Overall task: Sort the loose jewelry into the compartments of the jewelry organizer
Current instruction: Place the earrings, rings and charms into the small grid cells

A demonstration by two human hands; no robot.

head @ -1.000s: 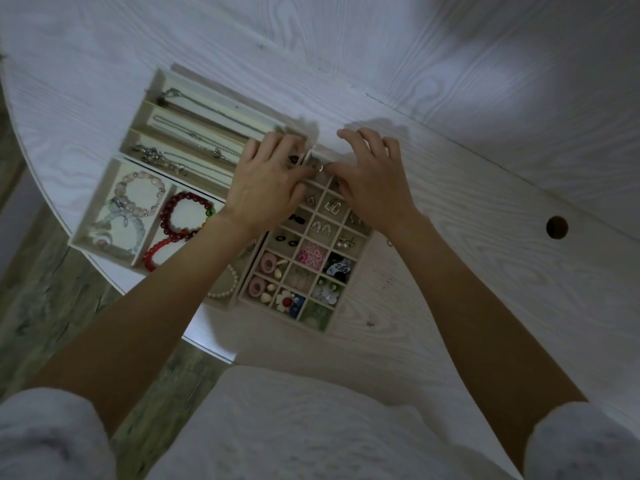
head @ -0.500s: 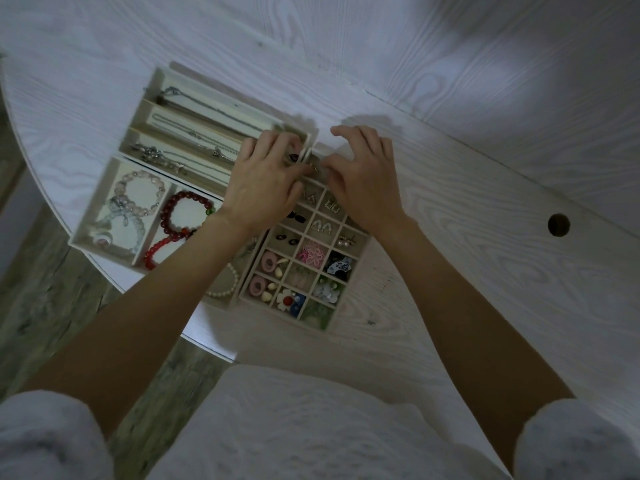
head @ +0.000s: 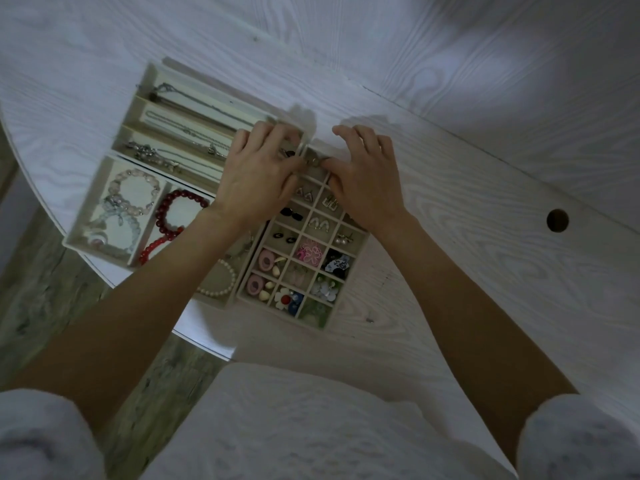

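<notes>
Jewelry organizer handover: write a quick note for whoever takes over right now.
Left hand and right hand: both pinch a small metal piece over a far compartment of the grid tray.
Done: necklaces, bracelets and earrings already lie in compartments.
Left: seat this piece. No other loose jewelry is visible on the table.
</notes>
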